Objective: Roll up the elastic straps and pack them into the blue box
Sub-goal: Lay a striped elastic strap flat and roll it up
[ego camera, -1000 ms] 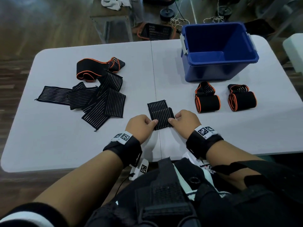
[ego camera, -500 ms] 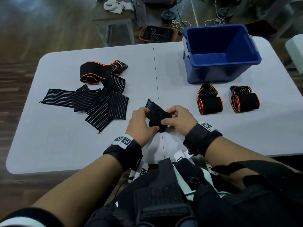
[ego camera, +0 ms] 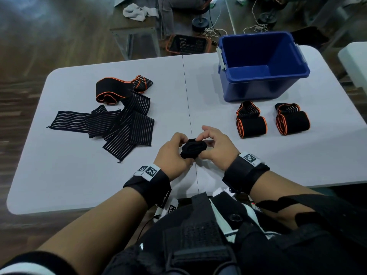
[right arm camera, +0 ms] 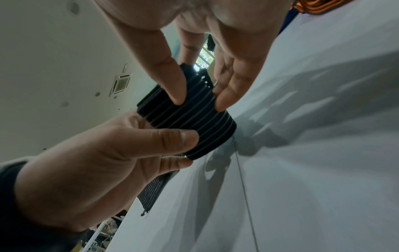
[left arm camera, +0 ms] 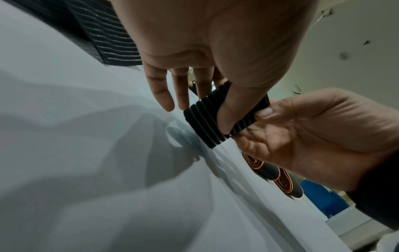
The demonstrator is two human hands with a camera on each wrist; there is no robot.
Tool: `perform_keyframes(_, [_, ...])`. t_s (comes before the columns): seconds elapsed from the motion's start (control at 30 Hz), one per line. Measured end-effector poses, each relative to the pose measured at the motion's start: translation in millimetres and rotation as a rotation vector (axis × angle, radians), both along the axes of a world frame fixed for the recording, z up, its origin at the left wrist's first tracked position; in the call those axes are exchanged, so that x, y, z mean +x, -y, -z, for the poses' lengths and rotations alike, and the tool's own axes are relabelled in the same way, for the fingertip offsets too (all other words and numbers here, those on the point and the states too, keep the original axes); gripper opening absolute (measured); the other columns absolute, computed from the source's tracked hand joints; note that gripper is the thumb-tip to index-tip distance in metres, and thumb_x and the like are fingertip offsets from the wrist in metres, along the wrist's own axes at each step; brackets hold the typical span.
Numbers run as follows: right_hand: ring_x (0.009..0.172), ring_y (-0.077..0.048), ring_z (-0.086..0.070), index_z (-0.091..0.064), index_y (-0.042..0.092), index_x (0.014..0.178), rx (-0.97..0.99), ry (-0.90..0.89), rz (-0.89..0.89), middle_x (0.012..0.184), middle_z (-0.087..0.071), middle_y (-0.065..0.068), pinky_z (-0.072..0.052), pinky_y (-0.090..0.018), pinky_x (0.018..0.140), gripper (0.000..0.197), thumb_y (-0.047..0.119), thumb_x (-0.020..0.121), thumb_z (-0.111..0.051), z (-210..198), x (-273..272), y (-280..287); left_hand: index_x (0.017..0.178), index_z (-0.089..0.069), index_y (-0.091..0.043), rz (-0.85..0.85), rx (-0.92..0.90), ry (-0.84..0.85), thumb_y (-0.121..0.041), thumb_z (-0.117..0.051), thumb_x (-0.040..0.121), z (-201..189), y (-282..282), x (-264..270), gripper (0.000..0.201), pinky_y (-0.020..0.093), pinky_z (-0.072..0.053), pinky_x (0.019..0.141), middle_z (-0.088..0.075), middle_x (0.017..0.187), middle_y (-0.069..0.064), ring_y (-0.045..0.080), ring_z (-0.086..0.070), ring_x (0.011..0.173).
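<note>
A rolled striped strap (ego camera: 193, 148) is pinched between the left hand (ego camera: 172, 155) and right hand (ego camera: 216, 147). Two rolls (ego camera: 251, 126) wait at two o'clock; the blue box (ego camera: 264, 90) is seen empty; loose straps (ego camera: 123, 124) remain at ten o'clock.

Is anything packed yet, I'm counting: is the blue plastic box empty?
Empty as far as visible: the blue plastic box shows a bare floor; two orange-edged rolled straps lie outside it.

A: Surface? White table (ego camera: 79, 175), seam down the middle.
B: Left half: loose striped straps (ego camera: 127, 126); orange-edged strap (ego camera: 111, 92) touching them. Right half: blue box (ego camera: 262, 76); two rolled straps (ego camera: 251, 126) (ego camera: 293, 124) just before it.
</note>
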State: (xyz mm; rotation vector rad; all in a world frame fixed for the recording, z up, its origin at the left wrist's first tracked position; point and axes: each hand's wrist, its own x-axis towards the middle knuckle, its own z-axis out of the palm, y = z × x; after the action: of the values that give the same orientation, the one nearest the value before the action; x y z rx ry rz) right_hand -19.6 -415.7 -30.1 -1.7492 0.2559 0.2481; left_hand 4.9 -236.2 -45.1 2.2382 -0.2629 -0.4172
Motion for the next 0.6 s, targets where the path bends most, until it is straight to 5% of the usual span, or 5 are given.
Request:
perform_keyframes(0.1, [0.091, -0.007, -0.067, -0.064, 0.021, 0.092, 0.034, -0.005, -0.007, 0.118, -0.066, -0.003, -0.053, -0.022, 0.076, 0.041, -0.004, 0.06, -0.072, -0.5, -5.4, 4.8, 0.103, -0.046, -0.031, 0.019, -0.038, 0.005, -0.02, -0.08, 0.07, -1.4, 4.1, -2.5, 0.049, 0.034, -0.053, 0.085, -0.065, 0.102, -0.007, 0.011, -0.064, 0.099])
perform_keyframes(0.2, [0.072, -0.005, -0.063, -0.06, 0.017, 0.095, 0.046, -0.008, 0.027, 0.091, -0.067, -0.008, -0.05, -0.02, 0.067, 0.042, -0.011, 0.064, -0.071, 1.5, -10.8, 11.2, 0.106, -0.047, -0.029, 0.032, -0.073, -0.008, -0.017, -0.078, 0.069, -5.1, 8.8, -3.0, 0.05, 0.035, -0.054, 0.085, -0.063, 0.102, -0.007, 0.012, -0.063, 0.097])
perform_keyframes(0.37, [0.078, -0.025, -0.064, -0.053, 0.017, 0.103, 0.086, -0.113, 0.139, 0.1, -0.069, -0.019, -0.052, -0.039, 0.068, 0.042, -0.009, 0.076, -0.07, 8.9, -18.5, 26.9, 0.113, -0.048, -0.027, 0.035, -0.146, -0.093, -0.026, -0.077, 0.065, -7.7, 22.5, 1.6, 0.056, 0.031, -0.049, 0.077, -0.058, 0.092, -0.006, 0.011, -0.058, 0.08])
perform_keyframes(0.5, [0.074, -0.029, -0.066, -0.051, 0.019, 0.099, -0.001, -0.238, 0.213, 0.102, -0.068, -0.019, -0.05, -0.035, 0.058, 0.03, 0.014, 0.081, -0.075, 26.4, -28.0, 38.5, 0.11, -0.052, -0.024, 0.07, 0.052, -0.027, -0.03, -0.079, 0.077, 2.5, 30.4, 6.1, 0.043, 0.03, -0.046, 0.076, -0.056, 0.103, -0.001, 0.015, -0.057, 0.087])
perform_keyframes(0.6, [0.071, -0.026, -0.067, -0.055, 0.014, 0.103, -0.068, -0.276, 0.256, 0.095, -0.071, -0.016, -0.055, -0.038, 0.06, 0.033, 0.025, 0.081, -0.077, 30.6, -35.4, 45.5, 0.1, -0.056, -0.023, 0.072, 0.104, -0.005, -0.034, -0.076, 0.082, 6.5, 35.5, 4.9, 0.029, 0.032, -0.05, 0.076, -0.061, 0.093, -0.003, 0.014, -0.058, 0.081])
